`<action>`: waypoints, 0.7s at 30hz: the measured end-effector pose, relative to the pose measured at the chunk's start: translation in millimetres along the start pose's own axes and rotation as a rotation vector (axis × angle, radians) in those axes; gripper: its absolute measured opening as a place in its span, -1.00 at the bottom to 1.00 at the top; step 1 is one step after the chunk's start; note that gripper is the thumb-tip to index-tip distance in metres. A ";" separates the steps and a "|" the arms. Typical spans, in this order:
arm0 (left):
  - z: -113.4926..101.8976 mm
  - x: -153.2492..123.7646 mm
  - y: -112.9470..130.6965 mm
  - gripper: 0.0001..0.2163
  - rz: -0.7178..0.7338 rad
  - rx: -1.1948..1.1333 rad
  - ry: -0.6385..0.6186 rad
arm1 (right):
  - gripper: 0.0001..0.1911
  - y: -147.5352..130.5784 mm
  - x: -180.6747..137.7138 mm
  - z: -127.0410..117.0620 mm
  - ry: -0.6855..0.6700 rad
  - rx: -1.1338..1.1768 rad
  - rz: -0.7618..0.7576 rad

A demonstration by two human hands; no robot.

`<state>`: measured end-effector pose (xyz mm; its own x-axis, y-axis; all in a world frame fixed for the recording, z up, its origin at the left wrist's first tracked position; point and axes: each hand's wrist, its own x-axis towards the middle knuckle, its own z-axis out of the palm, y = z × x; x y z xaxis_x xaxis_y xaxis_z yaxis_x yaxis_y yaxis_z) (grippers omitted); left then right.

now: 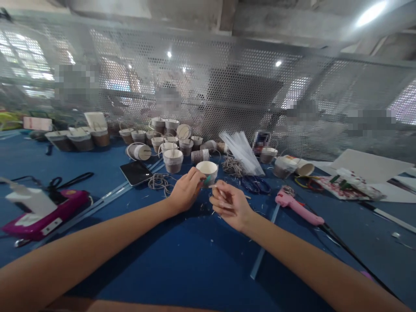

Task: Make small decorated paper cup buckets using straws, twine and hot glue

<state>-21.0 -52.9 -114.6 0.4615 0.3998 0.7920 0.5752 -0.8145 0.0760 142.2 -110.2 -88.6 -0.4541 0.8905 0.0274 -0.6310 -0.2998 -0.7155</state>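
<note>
My left hand [186, 191] is closed in a pinch, with a small teal object [207, 180] at its fingertips; its exact kind is unclear. Close beside it, my right hand [231, 204] has thumb and curled fingers pressed together around something thin and pale, too small to name. A white-lined cup [207, 167] stands upright just behind the fingertips, its lower part partly covered. Grey cord [161, 182] lies in a loose coil left of my left hand. Another tangle of cord [233, 166] and dark-handled scissors [256, 185] rest beyond my right hand.
Several small cups with cord handles [173, 161] crowd the back. A black phone [135, 172] and purple power strip [48, 219] lie left. At right are a pink glue gun [297, 207] with its cable and clear plastic strips [242, 151]. Bits of cord litter the blue table [182, 264].
</note>
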 end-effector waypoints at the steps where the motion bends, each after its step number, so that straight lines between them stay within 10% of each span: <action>1: -0.8 -0.4 0.5 -0.83 -0.008 -0.052 -0.016 | -0.74 -0.8 -0.1 0.8 0.010 -0.004 -0.005; 8: -8.9 -3.9 23.4 -0.70 -0.004 -0.284 0.103 | -0.80 3.5 3.0 -11.0 -0.038 0.267 0.233; 21: -0.6 -1.5 33.6 -0.70 0.042 -0.503 -0.112 | -0.60 13.9 -0.6 -21.5 -0.157 0.575 0.334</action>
<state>-2.7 -81.2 -112.9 0.5627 0.3825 0.7328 0.1715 -0.9212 0.3492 147.2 -107.6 -113.6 -0.7410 0.6715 0.0014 -0.6554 -0.7227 -0.2196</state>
